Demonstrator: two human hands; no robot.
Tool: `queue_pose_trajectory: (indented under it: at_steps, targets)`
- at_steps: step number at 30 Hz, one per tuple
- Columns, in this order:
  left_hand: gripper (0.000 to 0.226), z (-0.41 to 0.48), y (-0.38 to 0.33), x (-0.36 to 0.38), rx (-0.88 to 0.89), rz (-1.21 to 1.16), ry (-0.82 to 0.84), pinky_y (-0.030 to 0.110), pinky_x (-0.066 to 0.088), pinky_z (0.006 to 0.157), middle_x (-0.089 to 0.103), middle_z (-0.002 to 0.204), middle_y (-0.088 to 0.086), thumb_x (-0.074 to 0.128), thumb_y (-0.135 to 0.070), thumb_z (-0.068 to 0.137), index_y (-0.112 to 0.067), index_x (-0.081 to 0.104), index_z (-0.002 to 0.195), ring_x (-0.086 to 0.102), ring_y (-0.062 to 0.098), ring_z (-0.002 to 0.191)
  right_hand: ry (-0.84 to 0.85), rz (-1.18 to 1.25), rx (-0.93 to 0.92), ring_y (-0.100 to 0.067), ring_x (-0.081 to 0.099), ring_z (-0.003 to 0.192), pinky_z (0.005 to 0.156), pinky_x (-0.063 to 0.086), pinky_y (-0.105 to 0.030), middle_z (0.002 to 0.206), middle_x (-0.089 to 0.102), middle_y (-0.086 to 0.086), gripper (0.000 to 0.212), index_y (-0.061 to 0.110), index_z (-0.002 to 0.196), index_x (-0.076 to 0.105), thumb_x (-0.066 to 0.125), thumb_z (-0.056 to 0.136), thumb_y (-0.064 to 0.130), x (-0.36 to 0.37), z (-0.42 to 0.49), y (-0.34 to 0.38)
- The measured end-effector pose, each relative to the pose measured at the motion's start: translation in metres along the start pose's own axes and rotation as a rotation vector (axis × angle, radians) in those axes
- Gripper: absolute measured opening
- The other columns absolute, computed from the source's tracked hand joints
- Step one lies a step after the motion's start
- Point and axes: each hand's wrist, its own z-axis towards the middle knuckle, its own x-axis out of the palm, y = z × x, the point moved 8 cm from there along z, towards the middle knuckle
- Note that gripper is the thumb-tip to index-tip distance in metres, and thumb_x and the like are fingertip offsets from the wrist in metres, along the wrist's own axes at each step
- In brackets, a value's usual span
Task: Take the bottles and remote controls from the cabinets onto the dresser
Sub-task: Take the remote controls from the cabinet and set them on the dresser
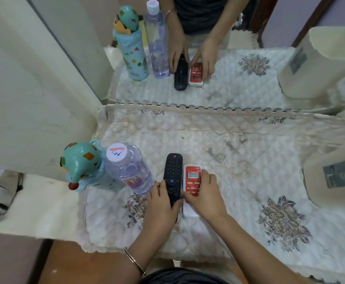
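Left hand (pixel 161 198) grips black remote (pixel 173 178) — right hand (pixel 203 194) seemingly presses red remote (pixel 192 181) flat.

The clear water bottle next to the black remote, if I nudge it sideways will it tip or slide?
The clear water bottle stands upright, tall and narrow on a soft quilted cover, so a high nudge would probably tip it rather than slide it. It looks full, so fairly heavy. On its side, its round body would likely roll.
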Motion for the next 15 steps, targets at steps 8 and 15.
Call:
queue_pose_trajectory:
  at_steps: [8, 15]
  targets:
    - [0.071, -0.003, 0.005, -0.001, -0.002, 0.007, 0.033, 0.028, 0.029, 0.107, 0.031, 0.142, 0.005, 0.054, -0.043, 0.086, -0.013, 0.024, 0.143, 0.03, 0.021, 0.13, -0.013, 0.079, -0.047, -0.009, 0.038, 0.09, 0.063, 0.038, -0.012, 0.119, 0.046, -0.007, 0.071, 0.012, 0.131, 0.037, 0.072, 0.072, 0.028, 0.003, -0.003, 0.004]
    - [0.065, -0.01, 0.001, -0.005, 0.07, 0.012, 0.052, 0.03, 0.027, 0.111, 0.03, 0.146, 0.005, 0.052, -0.033, 0.089, -0.011, 0.025, 0.143, 0.03, 0.02, 0.133, -0.007, 0.207, -0.044, -0.009, 0.043, 0.101, 0.073, 0.038, -0.007, 0.117, 0.05, -0.002, 0.055, 0.015, 0.124, 0.047, 0.07, 0.074, 0.02, 0.0, -0.017, 0.003]
